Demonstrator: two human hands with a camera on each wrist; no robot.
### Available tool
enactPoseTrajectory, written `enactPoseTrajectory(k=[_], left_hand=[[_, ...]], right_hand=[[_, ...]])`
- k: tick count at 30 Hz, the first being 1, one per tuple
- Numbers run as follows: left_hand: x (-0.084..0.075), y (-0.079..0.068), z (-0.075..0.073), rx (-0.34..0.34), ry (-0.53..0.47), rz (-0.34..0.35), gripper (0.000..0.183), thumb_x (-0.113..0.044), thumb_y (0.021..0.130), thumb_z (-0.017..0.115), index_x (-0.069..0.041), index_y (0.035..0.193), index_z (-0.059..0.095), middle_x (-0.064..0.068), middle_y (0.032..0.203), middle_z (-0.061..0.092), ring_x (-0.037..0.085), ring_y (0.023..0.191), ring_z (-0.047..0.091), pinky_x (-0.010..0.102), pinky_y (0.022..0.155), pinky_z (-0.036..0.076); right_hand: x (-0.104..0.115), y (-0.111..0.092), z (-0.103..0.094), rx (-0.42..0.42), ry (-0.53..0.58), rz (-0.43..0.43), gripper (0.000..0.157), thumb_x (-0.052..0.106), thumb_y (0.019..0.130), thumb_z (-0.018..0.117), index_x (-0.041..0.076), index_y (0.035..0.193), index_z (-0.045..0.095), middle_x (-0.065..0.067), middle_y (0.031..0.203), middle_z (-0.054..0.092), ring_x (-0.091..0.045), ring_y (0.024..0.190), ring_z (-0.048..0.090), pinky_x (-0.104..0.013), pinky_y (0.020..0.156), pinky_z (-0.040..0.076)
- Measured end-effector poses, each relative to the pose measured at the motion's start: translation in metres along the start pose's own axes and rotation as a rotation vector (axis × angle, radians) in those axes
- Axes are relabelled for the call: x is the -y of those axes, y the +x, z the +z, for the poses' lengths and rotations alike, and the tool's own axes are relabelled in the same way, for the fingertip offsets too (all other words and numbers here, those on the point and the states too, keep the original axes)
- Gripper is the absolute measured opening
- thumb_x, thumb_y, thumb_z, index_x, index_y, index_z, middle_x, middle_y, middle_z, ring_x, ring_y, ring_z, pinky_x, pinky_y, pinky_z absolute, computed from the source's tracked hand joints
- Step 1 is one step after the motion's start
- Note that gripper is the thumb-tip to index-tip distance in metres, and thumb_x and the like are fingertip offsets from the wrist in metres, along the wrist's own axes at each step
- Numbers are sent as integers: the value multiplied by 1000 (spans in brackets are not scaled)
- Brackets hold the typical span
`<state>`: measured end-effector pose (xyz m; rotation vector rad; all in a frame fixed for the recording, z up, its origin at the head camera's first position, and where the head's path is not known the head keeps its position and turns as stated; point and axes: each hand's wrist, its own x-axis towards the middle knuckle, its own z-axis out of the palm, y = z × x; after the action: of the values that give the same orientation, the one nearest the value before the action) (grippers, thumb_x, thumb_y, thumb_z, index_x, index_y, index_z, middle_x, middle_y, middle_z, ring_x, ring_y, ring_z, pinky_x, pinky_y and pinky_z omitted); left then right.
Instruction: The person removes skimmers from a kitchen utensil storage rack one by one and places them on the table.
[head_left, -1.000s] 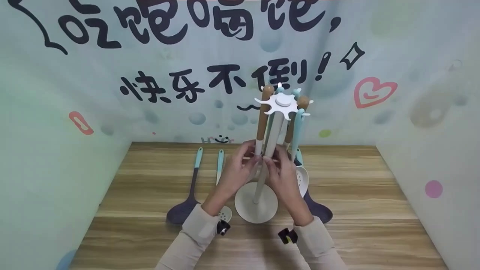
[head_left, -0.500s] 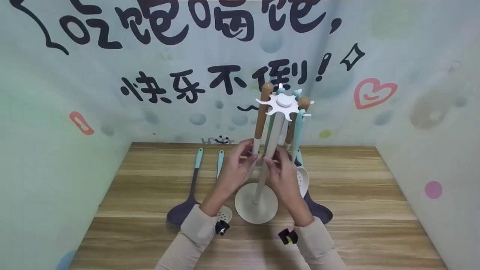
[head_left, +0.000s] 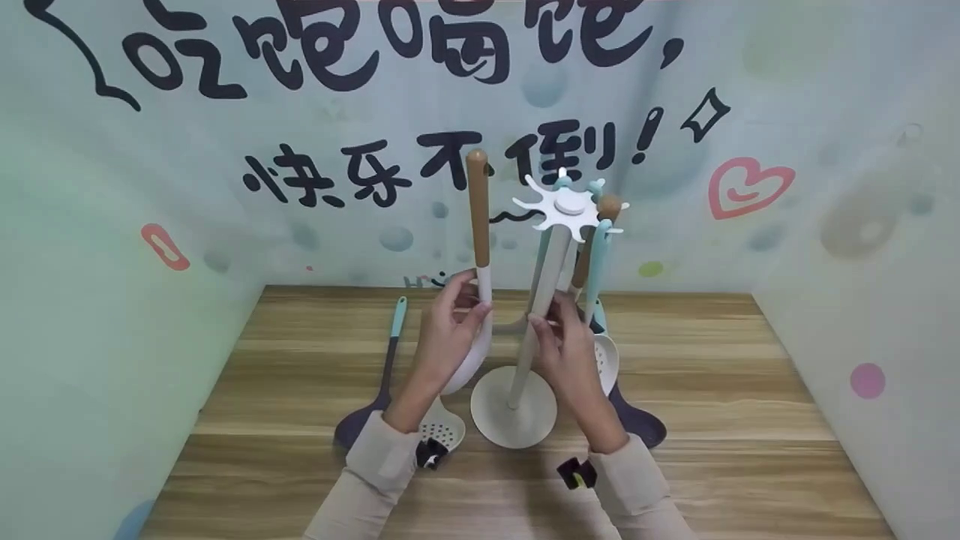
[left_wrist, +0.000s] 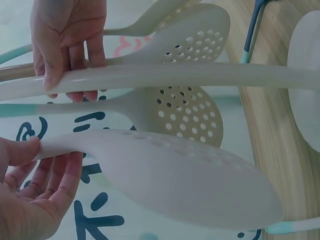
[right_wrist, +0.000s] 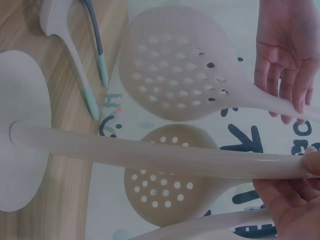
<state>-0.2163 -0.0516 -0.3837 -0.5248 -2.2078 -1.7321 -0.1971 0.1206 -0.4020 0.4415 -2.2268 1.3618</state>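
Pinching the white skimmer (head_left: 484, 283) with brown handle (head_left: 478, 210) by its neck, between thumb and curled fingers of the left hand (head_left: 444, 334), and holding it handle up, to the left of the white hooked top (head_left: 568, 208) and apart from it. Gripping the stand pole (head_left: 551, 266) with the right hand (head_left: 568, 341), above its round base (head_left: 517, 427). Can also see on the tabletop (head_left: 712, 360) a dark ladle (head_left: 385, 379), farther left.
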Motion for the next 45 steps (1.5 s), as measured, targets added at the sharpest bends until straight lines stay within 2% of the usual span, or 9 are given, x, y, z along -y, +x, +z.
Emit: enactPoseTrajectory(k=[5,9,19,26,30,34,39,41,45], left_hand=[[0,-1,-11,-44,-7,-25,36,-6,89,61,-5,123,51,13,104,62,22,93,61,33,78,53],[3,-2,-23,-83,18,-17,35,-8,89,61,-6,122,51,14,102,63,23,92,61,35,77,53],[16,-8,-58,-187,144,-44,35,-10,87,64,-7,120,52,12,99,64,22,88,61,36,73,52],[28,-12,-80,-214,283,-64,35,-12,89,62,-8,121,51,11,100,61,21,88,60,36,74,51],[39,-14,-94,-231,376,-52,35,-13,89,63,-7,121,51,12,99,60,22,86,59,36,73,51],[53,-16,-111,-238,451,-84,35,-14,90,61,-8,123,50,11,100,57,22,86,57,37,73,50],[75,-17,-133,-233,535,-151,36,-15,91,60,-8,125,48,13,103,56,25,86,57,39,72,49],[84,-17,-140,-239,564,-177,36,-15,91,59,-9,124,49,13,101,56,26,84,57,39,70,47],[100,-19,-150,-244,618,-212,34,-13,90,59,-8,122,49,13,95,56,26,79,55,36,66,42]], right_hand=[[-2,0,0,-6,-1,-15,39,30,93,52,5,123,47,-18,107,63,-25,100,64,-40,82,54],[-1,0,0,-3,-11,-5,42,33,93,51,5,124,47,-17,106,62,-24,100,63,-40,82,54],[-1,0,0,7,0,3,39,27,93,52,6,125,46,-18,109,61,-26,102,63,-41,84,53],[-1,0,0,8,27,11,36,20,93,54,8,126,46,-17,110,61,-25,103,62,-41,85,53],[-1,0,1,12,26,21,36,16,93,54,7,126,46,-18,111,61,-25,104,62,-41,85,52],[0,1,1,13,10,21,36,19,93,53,5,126,45,-18,112,61,-25,104,62,-41,85,53],[28,2,-5,20,7,40,34,7,92,54,-3,123,45,-25,110,60,-32,104,62,-45,85,52],[30,2,-5,22,4,52,34,0,90,54,-6,122,45,-27,109,59,-34,104,61,-46,85,51],[10,2,0,17,5,56,35,0,90,55,-4,123,45,-25,109,60,-33,104,61,-45,85,52]])
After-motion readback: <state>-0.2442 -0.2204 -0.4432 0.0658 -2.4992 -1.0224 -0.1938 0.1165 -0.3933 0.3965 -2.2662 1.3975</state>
